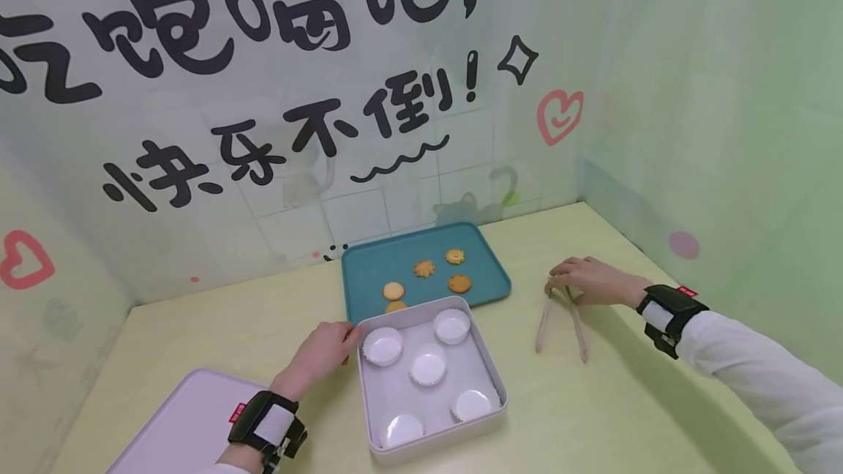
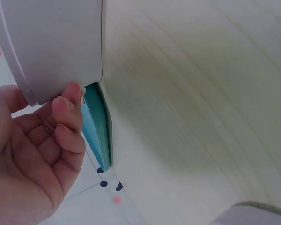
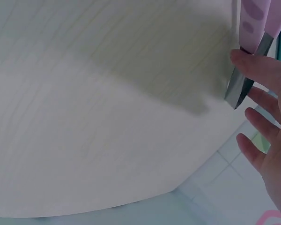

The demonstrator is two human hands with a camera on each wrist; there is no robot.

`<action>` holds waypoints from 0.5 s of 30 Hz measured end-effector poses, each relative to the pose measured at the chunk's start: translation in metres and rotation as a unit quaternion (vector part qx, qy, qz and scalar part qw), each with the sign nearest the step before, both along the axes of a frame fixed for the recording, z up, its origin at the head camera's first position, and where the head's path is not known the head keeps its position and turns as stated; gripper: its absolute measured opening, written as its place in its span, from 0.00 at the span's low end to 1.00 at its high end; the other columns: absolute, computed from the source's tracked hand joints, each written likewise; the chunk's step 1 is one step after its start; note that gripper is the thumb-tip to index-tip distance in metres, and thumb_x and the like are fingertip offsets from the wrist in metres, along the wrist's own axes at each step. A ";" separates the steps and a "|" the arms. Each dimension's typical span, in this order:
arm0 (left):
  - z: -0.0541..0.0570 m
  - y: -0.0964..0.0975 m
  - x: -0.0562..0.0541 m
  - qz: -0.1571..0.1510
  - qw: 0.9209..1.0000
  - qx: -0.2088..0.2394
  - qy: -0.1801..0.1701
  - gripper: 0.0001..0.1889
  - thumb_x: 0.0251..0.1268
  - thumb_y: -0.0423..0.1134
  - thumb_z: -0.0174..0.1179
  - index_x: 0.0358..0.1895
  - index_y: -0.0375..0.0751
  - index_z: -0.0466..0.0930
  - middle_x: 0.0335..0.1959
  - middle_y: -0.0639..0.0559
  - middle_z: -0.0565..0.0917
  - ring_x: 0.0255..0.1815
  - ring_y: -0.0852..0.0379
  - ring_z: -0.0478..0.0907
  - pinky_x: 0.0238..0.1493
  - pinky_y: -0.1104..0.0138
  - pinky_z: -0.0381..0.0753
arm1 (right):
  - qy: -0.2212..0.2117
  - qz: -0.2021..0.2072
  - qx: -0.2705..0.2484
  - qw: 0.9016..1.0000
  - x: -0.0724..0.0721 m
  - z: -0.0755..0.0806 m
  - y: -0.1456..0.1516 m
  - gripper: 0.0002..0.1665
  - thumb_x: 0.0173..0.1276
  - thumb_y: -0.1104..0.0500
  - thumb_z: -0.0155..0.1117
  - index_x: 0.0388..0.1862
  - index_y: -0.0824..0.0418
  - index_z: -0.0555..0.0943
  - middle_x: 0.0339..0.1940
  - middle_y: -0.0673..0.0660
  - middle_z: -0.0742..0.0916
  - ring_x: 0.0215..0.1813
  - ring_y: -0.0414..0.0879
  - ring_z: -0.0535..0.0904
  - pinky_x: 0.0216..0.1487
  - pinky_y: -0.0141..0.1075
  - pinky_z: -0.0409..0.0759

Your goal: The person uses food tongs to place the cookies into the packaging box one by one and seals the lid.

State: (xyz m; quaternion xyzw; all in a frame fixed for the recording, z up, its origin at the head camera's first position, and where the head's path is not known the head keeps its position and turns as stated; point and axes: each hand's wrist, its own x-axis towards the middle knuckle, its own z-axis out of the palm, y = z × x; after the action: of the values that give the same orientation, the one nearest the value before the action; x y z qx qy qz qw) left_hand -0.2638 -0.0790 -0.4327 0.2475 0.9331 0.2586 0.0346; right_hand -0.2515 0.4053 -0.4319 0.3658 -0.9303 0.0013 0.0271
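A left hand (image 1: pixel 321 351) pinches the corner of a lilac box (image 1: pixel 448 431) holding 5 white baking cups (image 1: pixel 428 367), beside a teal tray (image 1: pixel 369 269) of cookies (image 1: pixel 424 269); right of the box, the right hand (image 1: pixel 596 281) pinches pink-armed tongs (image 1: pixel 579 335).

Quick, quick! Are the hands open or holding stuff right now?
Left hand: holding the pale box by its corner.
Right hand: pinching the pink tongs by their metal part.
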 end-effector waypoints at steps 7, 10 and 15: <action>-0.001 -0.001 0.000 0.007 1.000 0.002 -0.005 0.17 0.68 0.42 0.48 0.20 0.39 0.70 0.09 0.54 0.67 0.12 0.59 0.63 0.18 0.66 0.62 | 0.000 -0.012 0.013 1.000 0.001 0.003 -0.006 0.33 0.40 0.57 0.77 0.50 0.57 0.78 0.45 0.60 0.78 0.47 0.57 0.71 0.36 0.53 0.69; -0.001 -0.002 0.001 0.010 1.000 0.001 -0.002 0.17 0.68 0.41 0.48 0.20 0.39 0.71 0.09 0.54 0.67 0.12 0.59 0.63 0.18 0.66 0.63 | -0.019 0.001 0.013 1.000 0.000 0.003 -0.009 0.39 0.39 0.54 0.77 0.54 0.58 0.76 0.48 0.62 0.77 0.50 0.58 0.70 0.39 0.54 0.69; 0.000 0.000 0.002 0.008 1.000 0.006 -0.002 0.16 0.68 0.41 0.48 0.21 0.39 0.71 0.10 0.54 0.67 0.12 0.59 0.64 0.18 0.66 0.63 | -0.044 0.015 0.001 0.999 0.002 -0.004 -0.010 0.37 0.42 0.49 0.74 0.54 0.58 0.76 0.50 0.60 0.77 0.52 0.56 0.70 0.42 0.53 0.68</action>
State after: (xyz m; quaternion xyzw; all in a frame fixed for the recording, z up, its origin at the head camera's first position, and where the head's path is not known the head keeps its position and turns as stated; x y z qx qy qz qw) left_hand -0.2618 -0.0791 -0.4329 0.2397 0.9334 0.2651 0.0330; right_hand -0.2497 0.3949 -0.4362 0.3794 -0.9250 0.0168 -0.0142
